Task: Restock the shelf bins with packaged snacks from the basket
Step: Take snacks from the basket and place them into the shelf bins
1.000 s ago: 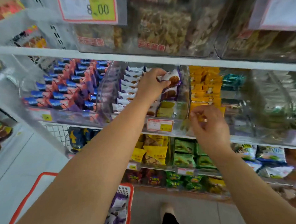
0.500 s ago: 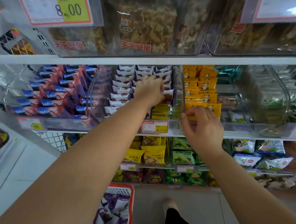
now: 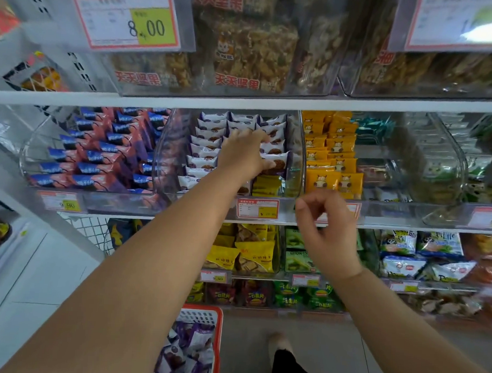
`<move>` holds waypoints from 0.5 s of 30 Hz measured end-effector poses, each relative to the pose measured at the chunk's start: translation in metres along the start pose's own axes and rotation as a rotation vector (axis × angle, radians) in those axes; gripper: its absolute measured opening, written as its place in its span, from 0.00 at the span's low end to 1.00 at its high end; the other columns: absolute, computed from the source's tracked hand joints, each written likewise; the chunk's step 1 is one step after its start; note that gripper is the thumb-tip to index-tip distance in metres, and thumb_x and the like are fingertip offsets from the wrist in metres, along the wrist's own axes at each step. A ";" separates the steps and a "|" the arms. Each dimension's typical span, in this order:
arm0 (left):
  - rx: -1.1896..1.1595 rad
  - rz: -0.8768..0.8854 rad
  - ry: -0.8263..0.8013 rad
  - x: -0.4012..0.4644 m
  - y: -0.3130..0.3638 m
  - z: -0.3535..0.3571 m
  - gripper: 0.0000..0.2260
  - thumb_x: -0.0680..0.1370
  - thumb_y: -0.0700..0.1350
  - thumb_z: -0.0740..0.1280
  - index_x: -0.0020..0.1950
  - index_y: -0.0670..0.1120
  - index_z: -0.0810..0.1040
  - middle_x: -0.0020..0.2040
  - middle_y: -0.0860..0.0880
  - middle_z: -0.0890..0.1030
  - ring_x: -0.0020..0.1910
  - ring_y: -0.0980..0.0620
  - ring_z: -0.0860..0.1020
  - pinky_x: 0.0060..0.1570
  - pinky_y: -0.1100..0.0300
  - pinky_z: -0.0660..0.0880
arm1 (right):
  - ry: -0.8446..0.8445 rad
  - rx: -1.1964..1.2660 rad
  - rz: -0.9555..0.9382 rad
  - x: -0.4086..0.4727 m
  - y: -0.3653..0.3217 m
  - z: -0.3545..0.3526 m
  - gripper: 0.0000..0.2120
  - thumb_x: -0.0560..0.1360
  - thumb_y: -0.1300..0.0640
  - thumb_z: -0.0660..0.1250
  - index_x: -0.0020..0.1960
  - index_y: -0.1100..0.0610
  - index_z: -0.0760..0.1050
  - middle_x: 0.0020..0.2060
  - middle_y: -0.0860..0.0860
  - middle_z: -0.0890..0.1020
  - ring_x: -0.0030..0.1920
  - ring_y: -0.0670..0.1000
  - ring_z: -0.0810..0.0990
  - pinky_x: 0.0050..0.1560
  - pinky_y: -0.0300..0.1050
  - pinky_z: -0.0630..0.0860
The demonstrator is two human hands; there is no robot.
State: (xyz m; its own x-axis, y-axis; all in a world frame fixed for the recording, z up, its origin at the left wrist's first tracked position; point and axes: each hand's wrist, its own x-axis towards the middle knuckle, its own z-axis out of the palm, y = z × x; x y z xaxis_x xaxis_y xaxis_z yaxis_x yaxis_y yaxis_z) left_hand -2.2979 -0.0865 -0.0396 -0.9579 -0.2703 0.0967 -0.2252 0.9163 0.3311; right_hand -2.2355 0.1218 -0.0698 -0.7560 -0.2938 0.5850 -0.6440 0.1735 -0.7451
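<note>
A clear shelf bin (image 3: 296, 172) on the middle shelf holds rows of white-and-purple snack packs (image 3: 205, 152). My left hand (image 3: 242, 153) reaches into this bin, and its fingers lie flat across the packs in the right-hand row, touching them. In front of the shelf edge, just right of the bin, my right hand (image 3: 326, 227) hovers with its fingers loosely curled and holds nothing. A red basket (image 3: 216, 330) sits low on the floor with more purple-and-white packs (image 3: 190, 351) inside.
Left of the bin is a bin of red-and-blue packs (image 3: 98, 155); to its right stand orange packs (image 3: 334, 162). Nut bars (image 3: 254, 50) fill the shelf above. Yellow and green bags (image 3: 252, 255) sit below. My foot (image 3: 280, 345) stands on the floor.
My left hand has set the pack it held down into the right-hand row and now lies flat on the packs. My right hand has dropped away from the bin front.
</note>
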 end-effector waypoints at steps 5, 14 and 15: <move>-0.172 0.100 0.262 -0.066 -0.014 -0.018 0.10 0.77 0.49 0.70 0.57 0.48 0.81 0.57 0.48 0.81 0.59 0.45 0.74 0.56 0.54 0.69 | -0.239 0.060 0.065 -0.051 -0.017 0.037 0.02 0.78 0.51 0.63 0.49 0.47 0.73 0.27 0.45 0.70 0.28 0.44 0.70 0.29 0.38 0.68; -0.263 -0.137 0.325 -0.297 -0.114 0.065 0.10 0.81 0.48 0.62 0.52 0.45 0.81 0.47 0.49 0.81 0.48 0.49 0.75 0.48 0.56 0.72 | -0.904 -0.158 0.290 -0.171 -0.015 0.122 0.05 0.77 0.53 0.67 0.51 0.53 0.77 0.37 0.47 0.81 0.37 0.49 0.79 0.38 0.45 0.72; -0.288 -0.261 0.231 -0.322 -0.130 0.083 0.10 0.81 0.47 0.62 0.53 0.45 0.81 0.49 0.49 0.81 0.49 0.49 0.75 0.48 0.54 0.73 | -0.998 -0.213 0.297 -0.184 -0.013 0.129 0.06 0.78 0.52 0.65 0.53 0.52 0.76 0.39 0.48 0.81 0.41 0.51 0.80 0.41 0.46 0.73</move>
State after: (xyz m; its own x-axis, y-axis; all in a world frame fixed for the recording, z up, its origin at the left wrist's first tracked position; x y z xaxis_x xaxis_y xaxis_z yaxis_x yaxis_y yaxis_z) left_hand -1.9752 -0.0937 -0.1918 -0.8031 -0.5707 0.1713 -0.3641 0.6976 0.6171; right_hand -2.0730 0.0527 -0.2087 -0.5096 -0.8340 -0.2113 -0.5296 0.4977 -0.6869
